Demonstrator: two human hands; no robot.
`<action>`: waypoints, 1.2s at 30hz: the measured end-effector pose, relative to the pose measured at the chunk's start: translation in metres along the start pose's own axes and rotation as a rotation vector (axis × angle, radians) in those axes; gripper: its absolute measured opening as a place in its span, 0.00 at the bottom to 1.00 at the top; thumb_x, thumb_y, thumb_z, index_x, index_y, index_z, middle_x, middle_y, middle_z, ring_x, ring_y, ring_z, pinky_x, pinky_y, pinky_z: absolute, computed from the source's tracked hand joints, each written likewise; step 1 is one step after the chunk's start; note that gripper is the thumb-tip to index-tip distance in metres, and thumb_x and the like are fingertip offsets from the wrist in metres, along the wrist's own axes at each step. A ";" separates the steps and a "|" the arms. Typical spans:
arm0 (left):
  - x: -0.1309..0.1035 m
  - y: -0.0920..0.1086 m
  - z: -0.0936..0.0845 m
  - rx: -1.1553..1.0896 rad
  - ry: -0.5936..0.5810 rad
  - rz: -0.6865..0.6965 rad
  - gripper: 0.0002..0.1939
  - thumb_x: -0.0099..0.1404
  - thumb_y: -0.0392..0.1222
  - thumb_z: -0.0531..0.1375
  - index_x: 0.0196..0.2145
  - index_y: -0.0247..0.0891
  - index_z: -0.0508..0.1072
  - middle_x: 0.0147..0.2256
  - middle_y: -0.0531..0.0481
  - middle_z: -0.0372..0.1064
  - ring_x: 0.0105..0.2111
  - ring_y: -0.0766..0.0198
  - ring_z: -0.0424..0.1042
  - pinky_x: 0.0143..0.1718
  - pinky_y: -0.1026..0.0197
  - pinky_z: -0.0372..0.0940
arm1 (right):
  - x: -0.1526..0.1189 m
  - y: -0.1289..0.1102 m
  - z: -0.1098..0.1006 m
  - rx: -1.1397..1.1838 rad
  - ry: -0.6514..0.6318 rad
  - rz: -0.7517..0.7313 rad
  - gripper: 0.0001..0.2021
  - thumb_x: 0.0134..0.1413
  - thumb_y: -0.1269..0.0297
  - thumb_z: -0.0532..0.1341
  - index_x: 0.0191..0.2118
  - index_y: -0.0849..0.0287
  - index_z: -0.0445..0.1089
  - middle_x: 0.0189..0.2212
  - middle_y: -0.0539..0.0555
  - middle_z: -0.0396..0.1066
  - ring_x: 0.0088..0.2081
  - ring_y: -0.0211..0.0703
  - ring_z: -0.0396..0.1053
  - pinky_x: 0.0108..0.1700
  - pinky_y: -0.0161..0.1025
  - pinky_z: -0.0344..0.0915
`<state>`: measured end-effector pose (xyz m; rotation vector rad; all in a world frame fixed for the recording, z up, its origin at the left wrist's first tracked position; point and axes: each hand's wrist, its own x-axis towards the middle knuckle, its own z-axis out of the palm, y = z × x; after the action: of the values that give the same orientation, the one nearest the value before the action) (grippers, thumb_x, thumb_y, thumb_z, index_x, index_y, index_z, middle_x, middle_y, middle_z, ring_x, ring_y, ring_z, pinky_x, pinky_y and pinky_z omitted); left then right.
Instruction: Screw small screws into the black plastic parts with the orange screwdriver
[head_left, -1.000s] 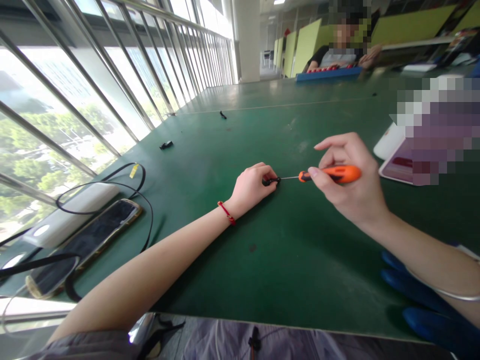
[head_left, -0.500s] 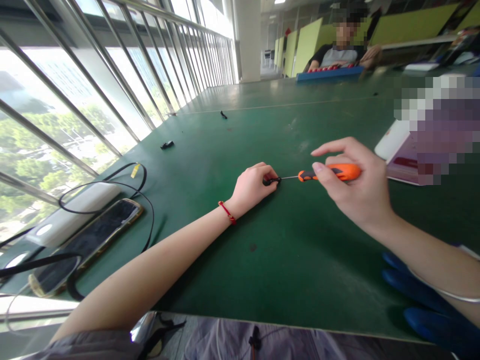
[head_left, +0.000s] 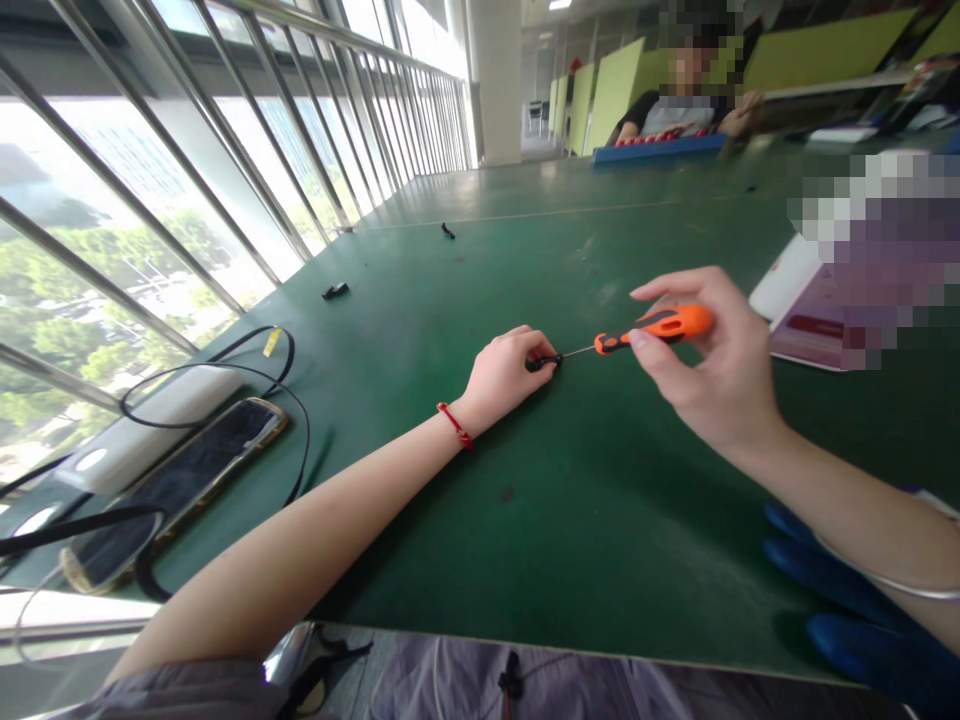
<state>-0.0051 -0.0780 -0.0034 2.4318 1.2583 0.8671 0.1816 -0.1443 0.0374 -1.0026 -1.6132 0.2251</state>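
A small black part (head_left: 546,361) is pinched between the thumb and fingers of my left hand (head_left: 507,372), which rests on the green table. My right hand (head_left: 720,365) holds an orange and black screwdriver (head_left: 686,322) by its handle, with the index finger raised off it. The thin shaft points left, and its tip meets the black part at the fingertips of my left hand. The handle end is tilted up a little.
On the green table (head_left: 450,540), a phone (head_left: 195,470), a white power bank (head_left: 161,420) and black cables lie left. Two small black pieces (head_left: 336,291) (head_left: 448,230) lie further back. Blue gloves (head_left: 840,600) are lower right. A person (head_left: 686,105) sits behind a blue tray (head_left: 660,148).
The handle end of the screwdriver has risen and turned in my right hand, whose fingers have shifted up slightly. My left hand has stayed in place.
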 end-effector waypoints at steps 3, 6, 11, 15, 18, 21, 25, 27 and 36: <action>0.000 0.000 0.000 0.004 0.003 0.002 0.06 0.59 0.37 0.58 0.33 0.37 0.76 0.35 0.49 0.72 0.34 0.64 0.71 0.36 0.63 0.66 | 0.000 0.002 0.000 0.002 -0.036 0.015 0.14 0.48 0.65 0.64 0.42 0.52 0.65 0.24 0.46 0.64 0.25 0.38 0.63 0.32 0.39 0.61; 0.000 0.000 0.000 0.008 0.003 0.002 0.06 0.59 0.37 0.58 0.33 0.37 0.75 0.35 0.50 0.72 0.34 0.64 0.71 0.37 0.62 0.66 | -0.001 0.002 -0.001 -0.056 -0.140 0.106 0.06 0.53 0.59 0.61 0.35 0.54 0.67 0.19 0.46 0.61 0.20 0.36 0.59 0.26 0.38 0.56; 0.000 -0.001 0.000 0.002 -0.001 0.003 0.06 0.59 0.37 0.58 0.33 0.37 0.76 0.35 0.49 0.71 0.33 0.64 0.71 0.36 0.63 0.66 | -0.002 0.002 0.000 -0.006 -0.042 -0.003 0.10 0.50 0.66 0.63 0.40 0.53 0.66 0.24 0.46 0.66 0.23 0.36 0.62 0.30 0.38 0.61; 0.000 -0.001 0.000 0.002 0.000 0.010 0.06 0.59 0.37 0.58 0.33 0.37 0.75 0.35 0.49 0.72 0.34 0.64 0.71 0.36 0.63 0.65 | 0.000 0.004 0.000 -0.001 -0.065 0.008 0.16 0.47 0.66 0.64 0.43 0.53 0.65 0.24 0.46 0.64 0.25 0.37 0.63 0.31 0.39 0.61; 0.000 0.000 0.000 0.007 0.002 0.000 0.06 0.59 0.37 0.58 0.32 0.37 0.75 0.35 0.50 0.71 0.33 0.64 0.71 0.36 0.63 0.66 | 0.000 0.001 -0.001 -0.089 -0.174 0.071 0.05 0.52 0.60 0.61 0.32 0.55 0.69 0.18 0.46 0.62 0.20 0.35 0.60 0.28 0.38 0.57; 0.000 0.000 0.000 0.005 0.002 0.004 0.06 0.59 0.37 0.58 0.33 0.37 0.75 0.35 0.50 0.72 0.34 0.64 0.71 0.37 0.62 0.66 | -0.001 0.001 0.000 -0.080 -0.098 0.036 0.04 0.50 0.63 0.62 0.33 0.54 0.68 0.22 0.47 0.66 0.24 0.37 0.64 0.29 0.38 0.60; 0.000 -0.001 0.001 0.005 0.004 0.013 0.06 0.59 0.37 0.58 0.33 0.37 0.75 0.35 0.50 0.71 0.34 0.64 0.71 0.36 0.62 0.66 | 0.000 0.005 0.003 0.009 0.010 -0.023 0.16 0.46 0.68 0.63 0.43 0.53 0.64 0.29 0.48 0.69 0.31 0.39 0.67 0.37 0.40 0.64; 0.000 -0.001 0.001 0.004 0.005 0.015 0.06 0.59 0.37 0.58 0.33 0.37 0.75 0.35 0.50 0.71 0.33 0.64 0.71 0.36 0.63 0.65 | 0.000 0.006 0.003 -0.001 -0.016 0.029 0.15 0.47 0.66 0.64 0.43 0.53 0.64 0.26 0.47 0.66 0.28 0.38 0.65 0.35 0.39 0.63; 0.000 0.000 0.000 0.001 -0.003 0.015 0.06 0.59 0.37 0.58 0.33 0.37 0.75 0.35 0.50 0.72 0.34 0.64 0.71 0.37 0.62 0.66 | -0.002 0.003 0.002 -0.027 -0.032 0.032 0.10 0.47 0.66 0.64 0.38 0.54 0.67 0.30 0.49 0.69 0.28 0.37 0.66 0.32 0.37 0.63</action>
<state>-0.0047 -0.0778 -0.0035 2.4455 1.2410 0.8663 0.1813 -0.1429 0.0337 -1.0508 -1.6334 0.2430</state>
